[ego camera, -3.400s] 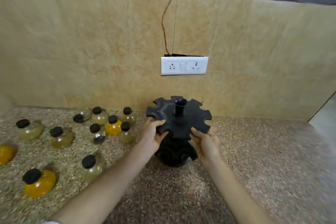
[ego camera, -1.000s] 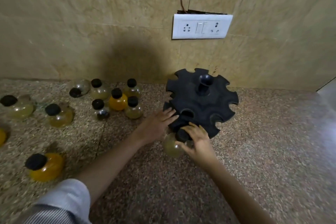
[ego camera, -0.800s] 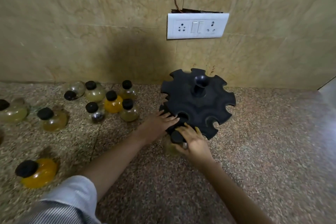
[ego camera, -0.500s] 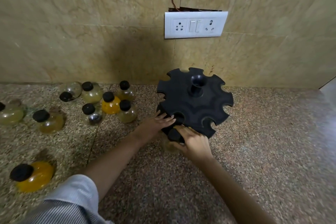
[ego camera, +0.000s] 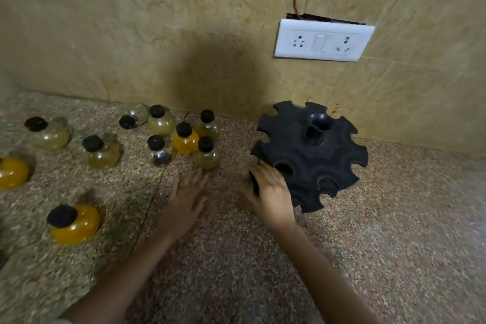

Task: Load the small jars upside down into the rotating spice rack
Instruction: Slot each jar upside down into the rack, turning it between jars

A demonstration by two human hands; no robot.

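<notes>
The black rotating spice rack [ego camera: 313, 155] stands on the speckled stone counter [ego camera: 381, 244] near the wall, its notched top disc empty. My right hand [ego camera: 271, 189], blurred, rests on the rack's front-left edge with fairly straight fingers; whatever lies under it is hidden. My left hand [ego camera: 188, 198] hovers flat over the counter, fingers stretched toward a pale jar with a black cap [ego camera: 206, 156]. Behind that jar stand an orange jar [ego camera: 185, 141] and several more small capped jars [ego camera: 160, 121].
More jars are scattered to the left: a pale one [ego camera: 101, 152], another [ego camera: 48, 134], an orange one at the edge [ego camera: 11, 172] and an orange one lying tilted [ego camera: 73, 222]. A white socket plate [ego camera: 323, 39] sits on the wall above the rack.
My left hand has left the rack and moved left toward the jars. The pale jar my right hand pushed under the rack's edge is no longer visible. The view shifted left.
</notes>
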